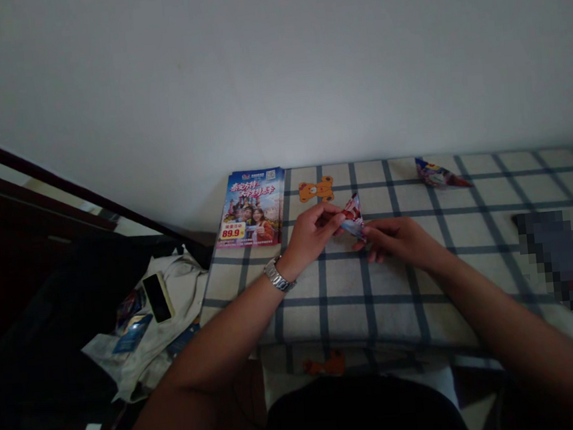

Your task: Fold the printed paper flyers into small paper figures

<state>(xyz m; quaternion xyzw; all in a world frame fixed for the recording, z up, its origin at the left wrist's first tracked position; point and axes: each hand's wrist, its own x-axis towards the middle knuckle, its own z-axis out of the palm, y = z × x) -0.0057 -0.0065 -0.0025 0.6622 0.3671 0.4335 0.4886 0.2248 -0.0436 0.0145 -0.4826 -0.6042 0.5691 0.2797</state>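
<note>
A small piece of folded printed paper, pointed at the top and coloured red, white and blue, is between my two hands above the checked tablecloth. My left hand, with a metal watch on its wrist, pinches the paper's left side between thumb and fingers. At the lower right edge of the same paper, my right hand grips with thumb and fingertips. Another folded paper shape lies farther back on the right. To the left sits a stack of printed flyers.
A checked cloth with a printed bear covers the table, which meets a white wall. A dark, partly pixelated object lies at the right. Left of the table, a phone rests on a pale bag.
</note>
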